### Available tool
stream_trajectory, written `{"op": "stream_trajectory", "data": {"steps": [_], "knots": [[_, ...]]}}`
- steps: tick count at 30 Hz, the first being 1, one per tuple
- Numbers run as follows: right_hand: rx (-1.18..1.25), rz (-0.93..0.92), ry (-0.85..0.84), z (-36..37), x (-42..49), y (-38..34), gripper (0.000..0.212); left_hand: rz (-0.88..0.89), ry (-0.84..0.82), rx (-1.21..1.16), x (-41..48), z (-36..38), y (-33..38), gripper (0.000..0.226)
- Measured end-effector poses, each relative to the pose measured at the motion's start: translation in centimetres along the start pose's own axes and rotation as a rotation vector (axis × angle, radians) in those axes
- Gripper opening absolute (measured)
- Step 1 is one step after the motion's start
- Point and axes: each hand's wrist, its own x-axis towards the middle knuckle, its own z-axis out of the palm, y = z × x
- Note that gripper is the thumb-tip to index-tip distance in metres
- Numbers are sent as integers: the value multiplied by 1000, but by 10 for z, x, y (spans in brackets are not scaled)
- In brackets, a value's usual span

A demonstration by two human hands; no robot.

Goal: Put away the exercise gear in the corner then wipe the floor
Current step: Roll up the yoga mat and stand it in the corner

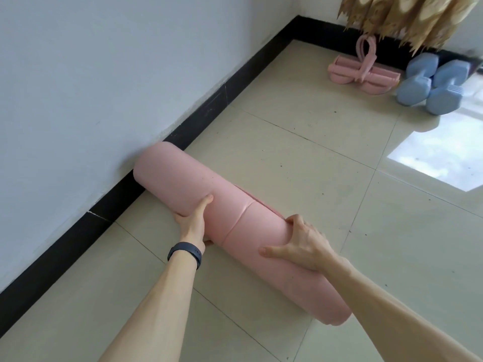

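Note:
A rolled pink exercise mat (235,220) lies on the tiled floor, its far end touching the black skirting of the left wall. My left hand (192,222) grips the roll from the left side, thumb on top and fingers under it. My right hand (298,244) is clamped over the top of the roll nearer its close end. In the far corner a pink pedal resistance band (366,74) lies on the floor, and two light-blue dumbbells (428,84) rest side by side to its right.
A white wall with black skirting (203,111) runs along the left and meets the back wall in the corner. A beige patterned curtain (402,17) hangs above the gear. The beige floor tiles (300,152) show small dark specks and a bright window reflection at right.

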Motion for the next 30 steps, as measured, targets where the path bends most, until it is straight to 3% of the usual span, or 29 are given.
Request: {"op": "stream_trajectory", "data": {"steps": [3, 6, 9, 13, 17, 20, 24, 30], "knots": [[117, -10, -42, -4, -18, 6, 115, 81, -30, -59, -21, -6, 6, 120], [470, 31, -177, -24, -30, 9, 102, 252, -134, -31, -48, -2, 29, 111], [817, 34, -203, -48, -44, -16, 100, 473, -275, 102, -89, 6, 71, 112], [952, -80, -222, -99, -59, -62, 84, 717, -447, 271, -153, 19, 123, 126], [1045, -240, -187, -160, -84, -102, 78, 924, -494, 389, -201, 26, 161, 127], [1105, -285, -121, -190, -103, -121, 68, 977, -506, 384, -224, 30, 172, 126], [1172, -350, -1, -201, -117, -128, 50, 909, -572, 404, -233, 26, 162, 130], [1073, -450, 167, -234, -117, -145, 75, 940, -642, 116, -272, 18, 211, 92]]}}
